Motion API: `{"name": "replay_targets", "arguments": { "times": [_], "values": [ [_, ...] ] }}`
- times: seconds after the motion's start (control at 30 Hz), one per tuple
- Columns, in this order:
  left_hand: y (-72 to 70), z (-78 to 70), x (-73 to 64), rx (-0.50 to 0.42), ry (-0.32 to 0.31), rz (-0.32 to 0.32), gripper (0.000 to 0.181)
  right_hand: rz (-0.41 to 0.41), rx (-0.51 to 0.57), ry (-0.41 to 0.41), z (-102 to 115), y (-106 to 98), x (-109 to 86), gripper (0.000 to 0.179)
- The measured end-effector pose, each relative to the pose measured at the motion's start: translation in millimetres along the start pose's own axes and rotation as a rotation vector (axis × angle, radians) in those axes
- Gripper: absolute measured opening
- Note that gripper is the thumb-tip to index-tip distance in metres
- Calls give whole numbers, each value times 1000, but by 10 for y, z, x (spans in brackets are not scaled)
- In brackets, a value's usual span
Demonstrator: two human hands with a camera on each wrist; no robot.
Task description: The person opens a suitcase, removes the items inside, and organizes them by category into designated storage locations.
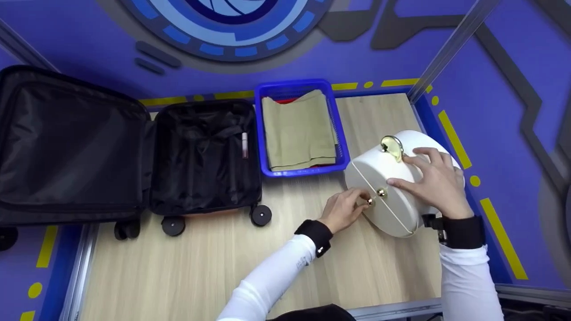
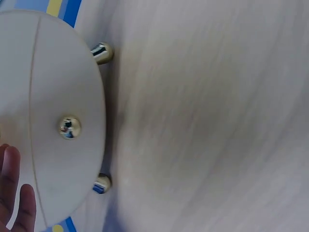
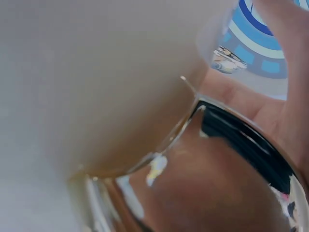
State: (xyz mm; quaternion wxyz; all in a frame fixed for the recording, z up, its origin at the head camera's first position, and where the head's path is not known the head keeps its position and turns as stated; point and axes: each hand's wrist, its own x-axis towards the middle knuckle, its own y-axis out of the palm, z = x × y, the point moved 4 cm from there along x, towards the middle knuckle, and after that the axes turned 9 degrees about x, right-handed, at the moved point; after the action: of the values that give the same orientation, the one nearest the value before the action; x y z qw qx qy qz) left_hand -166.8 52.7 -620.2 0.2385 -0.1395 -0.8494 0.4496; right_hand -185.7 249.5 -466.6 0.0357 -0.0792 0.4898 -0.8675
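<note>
A white, rounded box [image 1: 392,218] lies tilted on the table at the right, its flat seamed face turned toward my left hand. Two gold knobs [image 1: 382,192] sit on that face, one on either side of the seam. My left hand [image 1: 345,207] is beside the lower knob [image 2: 70,127]; the left wrist view shows no finger on it. Gold feet [image 2: 102,53] stick out at the box's edge. My right hand [image 1: 435,180] rests on the box with fingers spread, near a shiny gold ring-shaped piece [image 1: 392,148], whose mirrored surface fills much of the right wrist view.
An open black suitcase [image 1: 203,196] lies at the left, a small pinkish lip-gloss-like tube [image 1: 245,145] inside it. Between suitcase and box stands a blue basket [image 1: 303,171] holding folded khaki cloth [image 1: 299,131] and something red. Blue panels rise behind and at the right.
</note>
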Motion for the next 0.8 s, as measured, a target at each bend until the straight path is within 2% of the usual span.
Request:
{"name": "replay_targets", "arguments": {
  "times": [0.1, 0.33, 0.5, 0.67, 0.8],
  "values": [
    [82, 75, -36, -28, -49, 56, 30, -2, -3, 4, -7, -1, -3, 83],
    [306, 209, -95, 44, -136, 177, 31, 9, 2, 21, -6, 9, 8, 85],
    [422, 228, -94, -19, -213, 249, 29, 18, 3, 26, 11, 22, 19, 85],
    [479, 218, -56, -56, -291, 245, 22, 22, 0, 31, 15, 24, 18, 86],
    [495, 187, -26, -42, -299, 241, 18, 16, -2, 36, -1, 9, 1, 86]
  ]
}}
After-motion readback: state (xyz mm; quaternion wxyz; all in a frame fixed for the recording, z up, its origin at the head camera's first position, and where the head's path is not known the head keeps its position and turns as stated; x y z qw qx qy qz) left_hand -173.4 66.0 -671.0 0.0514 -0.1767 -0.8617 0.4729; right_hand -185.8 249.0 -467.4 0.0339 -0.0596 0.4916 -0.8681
